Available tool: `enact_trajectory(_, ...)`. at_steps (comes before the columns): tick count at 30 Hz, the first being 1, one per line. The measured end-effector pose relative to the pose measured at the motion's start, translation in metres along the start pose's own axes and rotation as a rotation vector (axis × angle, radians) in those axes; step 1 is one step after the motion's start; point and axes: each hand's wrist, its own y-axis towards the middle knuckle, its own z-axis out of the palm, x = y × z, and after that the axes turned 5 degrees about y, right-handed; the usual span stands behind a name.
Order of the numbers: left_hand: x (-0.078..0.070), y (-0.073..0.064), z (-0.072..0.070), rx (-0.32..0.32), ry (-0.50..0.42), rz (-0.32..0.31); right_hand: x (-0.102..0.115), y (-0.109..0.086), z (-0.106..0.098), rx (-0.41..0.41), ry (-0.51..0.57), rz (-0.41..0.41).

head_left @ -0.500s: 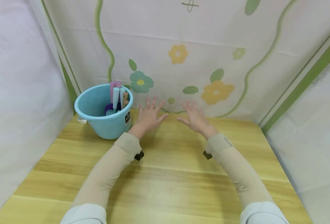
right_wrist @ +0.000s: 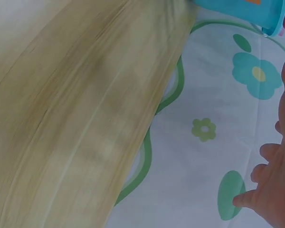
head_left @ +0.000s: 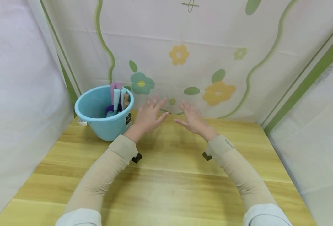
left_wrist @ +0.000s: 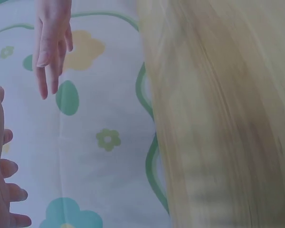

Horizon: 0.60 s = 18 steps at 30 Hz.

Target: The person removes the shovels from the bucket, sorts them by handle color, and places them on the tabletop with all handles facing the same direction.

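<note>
Both hands are stretched forward over the far part of the wooden table, palms down with fingers spread and nothing in them. My left hand (head_left: 147,117) is just right of a light blue bucket (head_left: 107,128), its wrist overlapping the bucket's side in the head view. Across a small gap, my right hand (head_left: 194,120) points its thumb and fingers inward toward the left one. In the left wrist view the right hand (left_wrist: 52,40) hangs before the flowered cloth. Inside the bucket stand pink handles (head_left: 113,92), light blue handles (head_left: 116,99) and wooden handles (head_left: 125,98).
A white cloth (head_left: 155,37) printed with flowers and vines rises behind the table (head_left: 166,194). Plain white cloth walls (head_left: 13,103) stand at both sides. The bucket occupies the table's back left corner.
My left forearm has shifted slightly left and back, and the left fingers slant more to the right. The right hand has moved a little to the left. The bucket has stayed put.
</note>
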Motion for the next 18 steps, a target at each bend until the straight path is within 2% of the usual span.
enact_trajectory(7,0.006,-0.006,-0.02,-0.042,-0.024,0.01,0.011,0.001,-0.008,0.009,0.045,-0.027)
enact_trajectory(14,0.019,-0.01,-0.034,-0.22,-0.035,0.038,0.025,0.003,-0.015,-0.005,0.09,-0.065)
enact_trajectory(18,0.027,-0.015,-0.043,-0.282,-0.074,0.026,0.031,0.005,-0.018,-0.025,0.134,-0.099)
